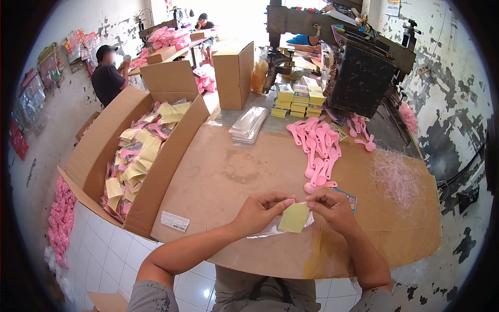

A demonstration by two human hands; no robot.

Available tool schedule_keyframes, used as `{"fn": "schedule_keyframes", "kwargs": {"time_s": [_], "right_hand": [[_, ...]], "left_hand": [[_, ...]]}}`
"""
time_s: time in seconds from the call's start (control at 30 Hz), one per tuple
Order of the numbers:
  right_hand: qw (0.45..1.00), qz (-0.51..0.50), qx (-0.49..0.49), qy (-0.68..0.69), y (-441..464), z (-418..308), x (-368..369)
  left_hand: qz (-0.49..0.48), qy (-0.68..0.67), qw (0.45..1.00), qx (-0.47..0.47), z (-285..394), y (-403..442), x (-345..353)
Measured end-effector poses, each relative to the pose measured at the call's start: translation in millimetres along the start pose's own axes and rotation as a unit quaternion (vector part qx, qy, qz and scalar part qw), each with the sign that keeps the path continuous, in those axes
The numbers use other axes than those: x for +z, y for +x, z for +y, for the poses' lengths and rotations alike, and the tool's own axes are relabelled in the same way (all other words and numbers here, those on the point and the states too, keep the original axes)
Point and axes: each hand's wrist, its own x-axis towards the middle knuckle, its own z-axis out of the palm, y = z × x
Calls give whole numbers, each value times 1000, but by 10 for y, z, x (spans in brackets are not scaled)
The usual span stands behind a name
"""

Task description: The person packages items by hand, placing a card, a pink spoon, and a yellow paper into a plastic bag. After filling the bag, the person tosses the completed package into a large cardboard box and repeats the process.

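Near the table's front edge, my left hand and my right hand pinch the top of a clear plastic bag, one at each side. A yellow card shows between them, over the bag; whether it lies inside cannot be told. Just beyond my hands, a pile of pink spoons runs up the table. Part of a blue printed card sticks out beside my right hand. Farther back lies a stack of flat clear bags.
An open carton at the left holds many packed bags with yellow cards. Stacks of small cards, an upright box and a black machine stand at the back. Plastic shreds lie right. People sit or stand farther off.
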Motion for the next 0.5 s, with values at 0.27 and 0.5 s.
{"fn": "schedule_keyframes", "kwargs": {"time_s": [0.27, 0.5], "right_hand": [[999, 16, 32, 28, -6, 8, 26], [1000, 7, -22, 9, 5, 21, -9]], "left_hand": [[10, 53, 998, 31, -72, 20, -53], [-16, 89, 994, 59, 14, 9, -83]]}}
